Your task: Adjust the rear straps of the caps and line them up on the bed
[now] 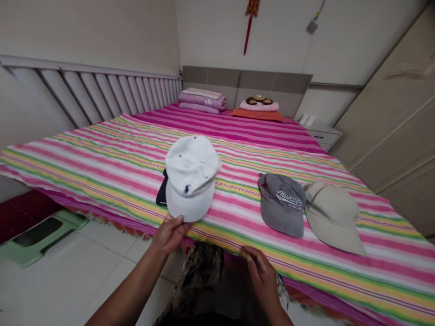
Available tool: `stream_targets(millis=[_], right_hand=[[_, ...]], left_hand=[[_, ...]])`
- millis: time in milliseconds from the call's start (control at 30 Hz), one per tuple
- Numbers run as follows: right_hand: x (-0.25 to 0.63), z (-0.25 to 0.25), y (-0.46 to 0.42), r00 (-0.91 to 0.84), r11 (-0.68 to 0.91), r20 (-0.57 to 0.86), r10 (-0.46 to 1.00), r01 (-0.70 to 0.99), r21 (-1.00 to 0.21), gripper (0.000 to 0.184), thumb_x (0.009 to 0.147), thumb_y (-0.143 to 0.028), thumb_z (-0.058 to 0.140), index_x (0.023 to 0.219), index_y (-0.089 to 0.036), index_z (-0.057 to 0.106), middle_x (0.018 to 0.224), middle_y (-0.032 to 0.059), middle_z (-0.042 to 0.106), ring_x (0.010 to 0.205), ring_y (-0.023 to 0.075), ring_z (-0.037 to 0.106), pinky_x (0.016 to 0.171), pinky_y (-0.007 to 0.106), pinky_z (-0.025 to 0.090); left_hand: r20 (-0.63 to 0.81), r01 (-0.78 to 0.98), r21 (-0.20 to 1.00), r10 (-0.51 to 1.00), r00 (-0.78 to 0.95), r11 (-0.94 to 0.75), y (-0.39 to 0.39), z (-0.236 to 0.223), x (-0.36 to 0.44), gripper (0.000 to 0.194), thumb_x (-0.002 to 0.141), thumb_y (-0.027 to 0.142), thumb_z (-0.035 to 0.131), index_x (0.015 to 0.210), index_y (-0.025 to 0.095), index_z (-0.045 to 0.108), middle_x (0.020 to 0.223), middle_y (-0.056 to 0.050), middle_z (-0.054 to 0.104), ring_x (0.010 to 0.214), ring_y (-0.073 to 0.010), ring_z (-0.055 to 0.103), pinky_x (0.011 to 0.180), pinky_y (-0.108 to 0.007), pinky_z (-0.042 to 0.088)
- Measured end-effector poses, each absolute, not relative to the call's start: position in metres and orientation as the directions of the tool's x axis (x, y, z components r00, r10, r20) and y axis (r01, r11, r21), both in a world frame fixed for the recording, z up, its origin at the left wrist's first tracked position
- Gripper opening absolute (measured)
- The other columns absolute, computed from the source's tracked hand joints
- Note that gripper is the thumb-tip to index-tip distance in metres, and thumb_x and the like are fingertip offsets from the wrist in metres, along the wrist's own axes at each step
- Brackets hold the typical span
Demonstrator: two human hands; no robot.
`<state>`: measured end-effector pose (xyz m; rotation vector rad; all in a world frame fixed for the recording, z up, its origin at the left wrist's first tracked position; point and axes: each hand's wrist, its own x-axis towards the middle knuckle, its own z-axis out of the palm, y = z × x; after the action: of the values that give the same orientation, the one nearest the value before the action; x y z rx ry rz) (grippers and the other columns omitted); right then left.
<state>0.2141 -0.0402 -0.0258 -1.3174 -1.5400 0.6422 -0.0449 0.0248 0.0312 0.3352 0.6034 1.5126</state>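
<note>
My left hand (170, 235) pinches the brim of a white baseball cap (192, 170) with a small dark blue emblem, its brim pointing toward me. A dark cap (161, 192) lies partly hidden behind the white one on its left. At the bed's front edge, my right hand (260, 271) rests with thumb and fingers close together against the striped sheet (234, 226); whether it grips the cloth is hard to make out. To its upper right lie a grey cap (282, 203) with white "Always" lettering and a beige cap (335, 213), side by side and touching.
Folded purple bedding (202, 100) and a pink bundle with a brown bear face (259, 103) sit by the headboard (220, 79). A slatted rail (102, 90) runs along the left. A green plastic stool (44, 235) stands on the tiled floor, and a white nightstand (322, 136) beyond the bed.
</note>
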Motion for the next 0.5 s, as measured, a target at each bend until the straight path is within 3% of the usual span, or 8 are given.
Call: stream_targets(millis=[100,167,233,367,500], right_hand=[[0.209,0.004,-0.02,-0.028,0.064,0.063,0.998,0.012,-0.998,0.037,0.079,-0.048,0.052,0.101,-0.019,0.06,0.1,0.0133,0.068,0.091,0.0258,0.064,0.079,0.041,0.051],[0.208,0.025,-0.005,-0.127,0.023,0.056,0.99,-0.248,-0.968,0.056,0.074,-0.062,0.047,0.109,-0.02,0.057,0.105,0.0138,0.066,0.093,0.0279,0.063,0.078,0.045,0.05],[0.209,0.041,0.006,-0.143,-0.006,0.055,0.988,-0.396,-0.918,0.058,0.068,-0.066,0.052,0.104,-0.021,0.06,0.101,0.0122,0.068,0.095,0.0296,0.062,0.081,0.047,0.048],[0.214,0.05,0.01,-0.088,-0.09,-0.052,0.995,-0.504,-0.859,0.043,0.056,-0.055,0.069,0.084,-0.023,0.068,0.081,0.0072,0.073,0.087,0.0308,0.065,0.084,0.049,0.045],[0.22,0.049,0.001,-0.087,-0.123,-0.092,0.992,-0.484,-0.866,0.046,0.058,-0.065,0.061,0.077,-0.025,0.069,0.072,0.0059,0.073,0.079,0.0305,0.067,0.081,0.051,0.047]], left_hand=[[-0.191,-0.829,0.494,0.963,0.19,0.261,-0.001,0.006,-0.017,0.048,0.061,-0.003,0.062,0.103,0.019,0.061,0.087,-0.004,0.07,0.081,-0.0215,0.065,0.08,-0.035,0.05],[-0.171,-0.792,0.471,0.921,0.35,0.389,-0.02,-0.012,0.001,0.035,0.058,0.003,0.068,0.09,0.016,0.066,0.084,-0.005,0.07,0.081,-0.0211,0.064,0.08,-0.033,0.049],[-0.154,-0.735,0.475,0.868,0.472,0.485,-0.037,-0.026,0.014,0.034,0.059,0.009,0.071,0.092,0.017,0.066,0.087,-0.005,0.07,0.085,-0.0218,0.064,0.079,-0.032,0.048],[-0.151,-0.635,0.444,0.751,0.643,0.632,-0.046,-0.038,0.017,0.031,0.065,0.016,0.068,0.096,0.018,0.065,0.094,-0.006,0.069,0.089,-0.0212,0.062,0.077,-0.031,0.046],[-0.131,-0.653,0.354,0.726,0.675,0.67,-0.023,-0.033,0.009,0.038,0.075,0.037,0.058,0.101,0.011,0.061,0.096,-0.012,0.067,0.091,-0.0231,0.061,0.082,-0.033,0.043]])
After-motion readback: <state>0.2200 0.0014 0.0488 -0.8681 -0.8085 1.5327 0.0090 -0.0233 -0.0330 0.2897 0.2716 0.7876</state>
